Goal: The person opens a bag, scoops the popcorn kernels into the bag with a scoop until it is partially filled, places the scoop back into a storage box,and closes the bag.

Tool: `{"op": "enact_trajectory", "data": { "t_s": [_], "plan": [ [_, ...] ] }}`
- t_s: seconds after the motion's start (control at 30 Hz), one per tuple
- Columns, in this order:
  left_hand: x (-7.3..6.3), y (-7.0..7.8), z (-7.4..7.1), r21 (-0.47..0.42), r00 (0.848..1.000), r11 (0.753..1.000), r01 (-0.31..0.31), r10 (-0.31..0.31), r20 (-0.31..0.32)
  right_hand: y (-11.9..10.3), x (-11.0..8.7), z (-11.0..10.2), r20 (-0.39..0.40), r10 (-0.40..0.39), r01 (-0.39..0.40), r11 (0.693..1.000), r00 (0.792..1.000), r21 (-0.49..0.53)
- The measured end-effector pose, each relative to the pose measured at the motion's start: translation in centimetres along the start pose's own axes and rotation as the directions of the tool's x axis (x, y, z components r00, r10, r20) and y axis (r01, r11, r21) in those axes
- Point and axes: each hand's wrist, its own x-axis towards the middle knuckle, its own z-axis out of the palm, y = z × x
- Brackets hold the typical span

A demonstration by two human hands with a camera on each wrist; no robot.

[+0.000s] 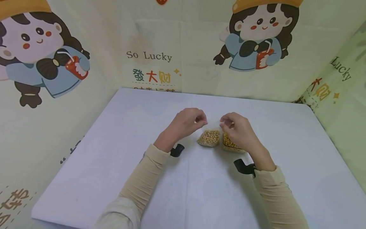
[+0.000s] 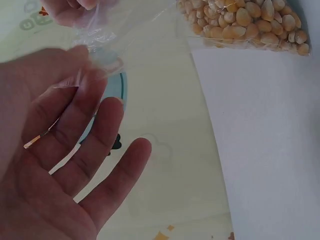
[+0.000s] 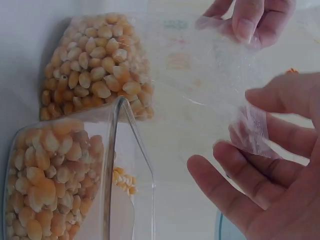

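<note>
A clear plastic bag (image 1: 209, 138) with corn kernels in its bottom stands on the table, its top drawn upward between both hands. My left hand (image 1: 188, 122) pinches one upper corner of the bag between thumb and index finger; in the left wrist view its other fingers (image 2: 112, 120) are spread. At the opposite upper corner, my right hand (image 1: 238, 130) pinches the film, as the right wrist view shows. Just right of the bag, a clear rectangular container (image 3: 116, 150) holds more corn kernels (image 3: 45, 175). In the head view, the right hand partly covers this container.
The white tabletop (image 1: 114, 165) spreads around the bag and container. Printed cloth (image 1: 197, 57) with cartoon figures and lettering hangs behind and along the sides. A black wrist mount (image 1: 178, 150) juts from the left wrist, and another (image 1: 243, 166) from the right.
</note>
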Motion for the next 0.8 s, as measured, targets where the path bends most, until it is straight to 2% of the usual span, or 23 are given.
{"op": "enact_trajectory", "data": {
  "t_s": [0.23,0.5,0.6,0.8],
  "plan": [
    [0.6,0.3,0.6,-0.052,0.999,0.997,-0.050,0.051,0.016,-0.2,0.5,0.4,0.013,-0.014,0.014,1.000,1.000,0.008],
    [0.7,0.7,0.9,-0.064,0.998,0.997,-0.047,0.049,0.026,-0.2,0.4,0.7,0.005,-0.051,0.051,0.999,0.999,0.006],
    [0.7,0.7,1.0,-0.041,0.998,0.997,-0.062,0.063,0.019,-0.2,0.4,0.9,0.000,-0.048,0.048,0.999,0.999,0.014],
    [0.6,0.8,1.3,0.059,0.994,0.992,-0.108,0.108,-0.009,-0.5,0.6,0.9,0.025,-0.054,0.053,0.997,0.998,0.055]
  ]
}}
